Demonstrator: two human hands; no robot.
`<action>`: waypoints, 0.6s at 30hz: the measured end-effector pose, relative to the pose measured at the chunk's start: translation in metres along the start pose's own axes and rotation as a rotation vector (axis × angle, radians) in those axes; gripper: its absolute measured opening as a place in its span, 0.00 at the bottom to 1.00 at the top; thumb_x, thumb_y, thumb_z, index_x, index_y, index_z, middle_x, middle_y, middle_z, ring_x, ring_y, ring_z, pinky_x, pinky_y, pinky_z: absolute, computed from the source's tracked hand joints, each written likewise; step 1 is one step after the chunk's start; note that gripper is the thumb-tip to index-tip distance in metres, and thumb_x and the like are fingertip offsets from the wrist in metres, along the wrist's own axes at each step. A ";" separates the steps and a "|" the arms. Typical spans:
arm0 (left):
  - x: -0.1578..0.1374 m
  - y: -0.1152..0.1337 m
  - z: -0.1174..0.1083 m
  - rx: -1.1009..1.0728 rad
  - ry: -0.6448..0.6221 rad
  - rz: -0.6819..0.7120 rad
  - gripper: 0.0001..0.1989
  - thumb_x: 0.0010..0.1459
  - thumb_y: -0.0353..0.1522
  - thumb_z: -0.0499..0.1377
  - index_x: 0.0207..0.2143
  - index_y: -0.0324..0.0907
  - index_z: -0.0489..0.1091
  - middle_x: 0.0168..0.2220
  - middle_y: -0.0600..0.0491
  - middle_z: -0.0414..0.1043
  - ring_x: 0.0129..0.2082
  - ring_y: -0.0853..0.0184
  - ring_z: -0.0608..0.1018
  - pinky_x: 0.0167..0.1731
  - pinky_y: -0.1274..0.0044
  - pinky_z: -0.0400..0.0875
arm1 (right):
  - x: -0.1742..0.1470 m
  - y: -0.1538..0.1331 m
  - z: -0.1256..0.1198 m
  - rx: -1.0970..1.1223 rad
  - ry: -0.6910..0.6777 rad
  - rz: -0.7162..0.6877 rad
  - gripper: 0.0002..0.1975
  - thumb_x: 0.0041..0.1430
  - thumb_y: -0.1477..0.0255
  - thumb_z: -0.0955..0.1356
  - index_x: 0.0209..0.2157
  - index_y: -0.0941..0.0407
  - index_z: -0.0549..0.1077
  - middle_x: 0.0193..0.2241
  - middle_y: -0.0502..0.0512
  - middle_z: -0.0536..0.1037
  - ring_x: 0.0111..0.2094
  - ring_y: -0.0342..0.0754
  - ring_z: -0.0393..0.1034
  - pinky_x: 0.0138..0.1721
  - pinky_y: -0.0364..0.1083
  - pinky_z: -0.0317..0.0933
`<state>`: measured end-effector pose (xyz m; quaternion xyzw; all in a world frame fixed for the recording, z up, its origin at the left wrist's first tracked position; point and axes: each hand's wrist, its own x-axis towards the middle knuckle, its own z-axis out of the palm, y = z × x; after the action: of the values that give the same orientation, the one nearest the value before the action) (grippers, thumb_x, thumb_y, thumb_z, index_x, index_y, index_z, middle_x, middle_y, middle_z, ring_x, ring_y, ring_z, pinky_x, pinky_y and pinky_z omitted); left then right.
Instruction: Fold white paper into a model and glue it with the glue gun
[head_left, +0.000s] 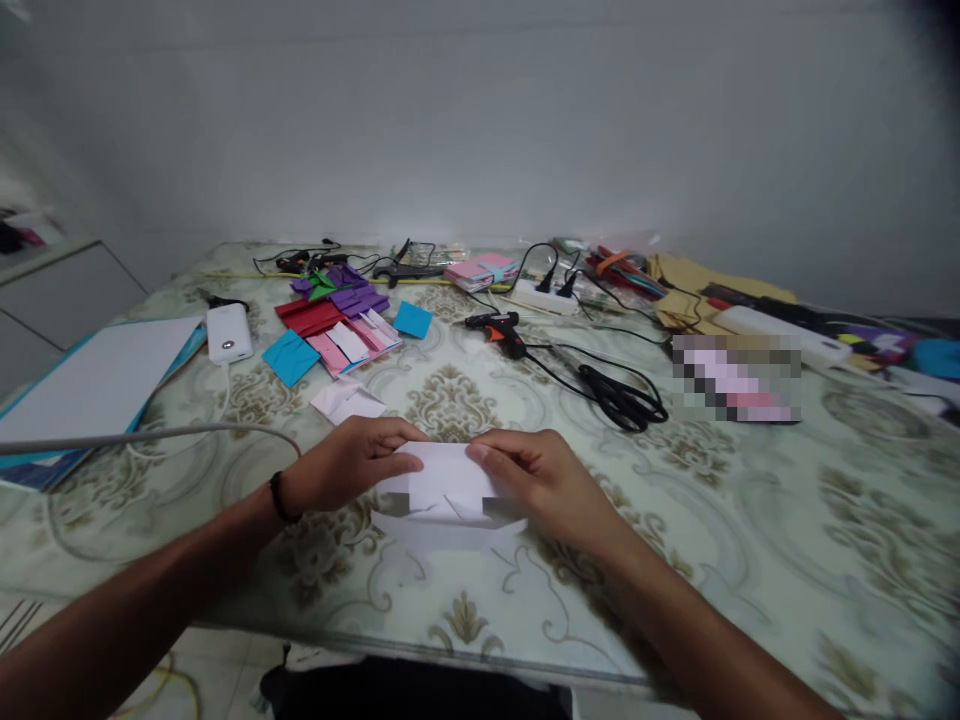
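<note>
A partly folded sheet of white paper [445, 480] is held low over the front middle of the table. My left hand [360, 462] pinches its upper left corner between thumb and fingers, a dark band around that wrist. At the upper right corner my right hand [529, 470] grips the same sheet, thumb on top. The near part of the paper bends up in a loose flap. Just beyond my left hand lies a folded white paper piece [347, 399], close to pink folded papers [351, 342] and a blue paper square [291, 357].
A black glue gun [504, 333] with a coiled cable [621, 398] lies right of centre. Behind it is a white power strip [546, 296]. A white power bank [229, 334] and paper sheets [97, 375] are on the left. Yellow-brown paper [720, 282] lies at the back right.
</note>
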<state>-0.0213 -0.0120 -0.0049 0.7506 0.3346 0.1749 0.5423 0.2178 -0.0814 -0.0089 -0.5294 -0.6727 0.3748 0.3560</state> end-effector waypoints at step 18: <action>0.002 0.004 -0.011 0.304 0.164 0.081 0.18 0.65 0.40 0.53 0.28 0.37 0.73 0.24 0.57 0.68 0.26 0.71 0.68 0.26 0.81 0.61 | 0.003 0.005 -0.005 0.057 -0.088 0.053 0.21 0.66 0.59 0.66 0.27 0.59 0.78 0.23 0.50 0.75 0.26 0.43 0.64 0.30 0.43 0.58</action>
<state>-0.0255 -0.0035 0.0022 0.8201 0.3699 0.2044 0.3858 0.2236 -0.0768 -0.0106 -0.5198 -0.6622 0.4262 0.3311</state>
